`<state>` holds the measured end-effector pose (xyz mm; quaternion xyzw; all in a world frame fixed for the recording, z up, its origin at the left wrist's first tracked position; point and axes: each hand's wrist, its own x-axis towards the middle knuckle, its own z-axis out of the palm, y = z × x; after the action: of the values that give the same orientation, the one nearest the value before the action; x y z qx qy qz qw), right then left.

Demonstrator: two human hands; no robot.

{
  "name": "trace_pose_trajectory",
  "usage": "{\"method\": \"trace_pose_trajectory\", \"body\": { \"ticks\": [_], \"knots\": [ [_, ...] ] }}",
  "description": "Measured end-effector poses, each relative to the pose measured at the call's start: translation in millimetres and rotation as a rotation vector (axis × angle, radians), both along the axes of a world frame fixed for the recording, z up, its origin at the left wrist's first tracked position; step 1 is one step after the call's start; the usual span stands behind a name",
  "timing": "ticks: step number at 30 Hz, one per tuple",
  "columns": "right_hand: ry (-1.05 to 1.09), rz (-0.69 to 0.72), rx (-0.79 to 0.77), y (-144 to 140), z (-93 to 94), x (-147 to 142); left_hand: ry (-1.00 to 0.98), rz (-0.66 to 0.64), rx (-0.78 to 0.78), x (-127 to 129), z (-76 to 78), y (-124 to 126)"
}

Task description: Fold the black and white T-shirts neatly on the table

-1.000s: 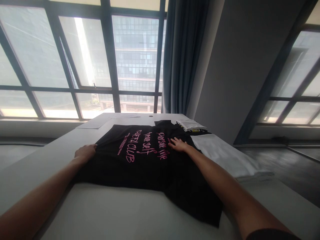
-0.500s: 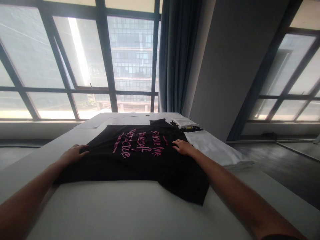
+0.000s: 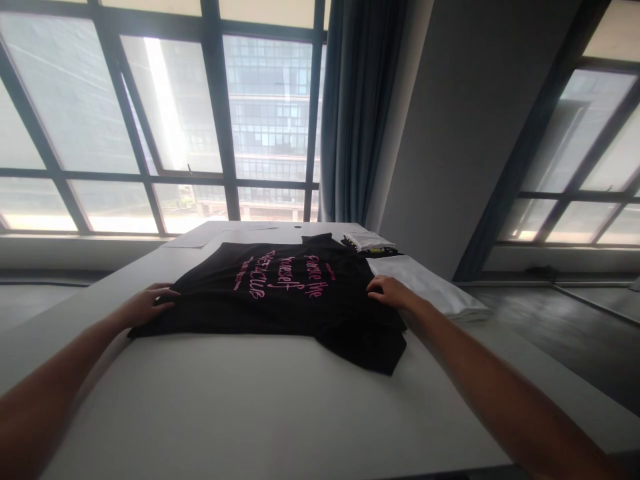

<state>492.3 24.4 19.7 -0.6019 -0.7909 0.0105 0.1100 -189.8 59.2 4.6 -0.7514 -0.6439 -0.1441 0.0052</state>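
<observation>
A black T-shirt (image 3: 285,317) with pink lettering lies spread over the white table (image 3: 240,407), its hem to the left and its neck end to the right. At the hem, my left hand (image 3: 147,305) has its fingers and thumb closed on the fabric edge. My right hand (image 3: 390,292) pinches cloth near the neck, fingers curled. One short sleeve points toward me; the other shows at the far side.
Folded white cloth (image 3: 435,290) lies just right of the shirt. Behind it is a small pile of folded garments (image 3: 373,243), white over black. White sheets (image 3: 187,239) lie at the far left. Beyond stand windows and a blue-grey curtain (image 3: 350,113).
My right hand has shifted right across the shirt toward the neck, and its fingers have curled. My left hand stays at the hem. The view has moved slightly, revealing the table's near edge.
</observation>
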Motion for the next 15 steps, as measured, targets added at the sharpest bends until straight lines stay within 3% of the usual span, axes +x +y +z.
{"method": "trace_pose_trajectory", "body": {
  "ticks": [3, 15],
  "knots": [
    [0.0, -0.033, -0.052, -2.7, -0.8, -6.2, -0.028, -0.061, -0.017, -0.7, -4.5, 3.0],
    [-0.035, -0.02, -0.046, 2.6, -7.9, -4.5, -0.077, -0.053, -0.03, 6.5, -4.0, 1.6]
  ]
}}
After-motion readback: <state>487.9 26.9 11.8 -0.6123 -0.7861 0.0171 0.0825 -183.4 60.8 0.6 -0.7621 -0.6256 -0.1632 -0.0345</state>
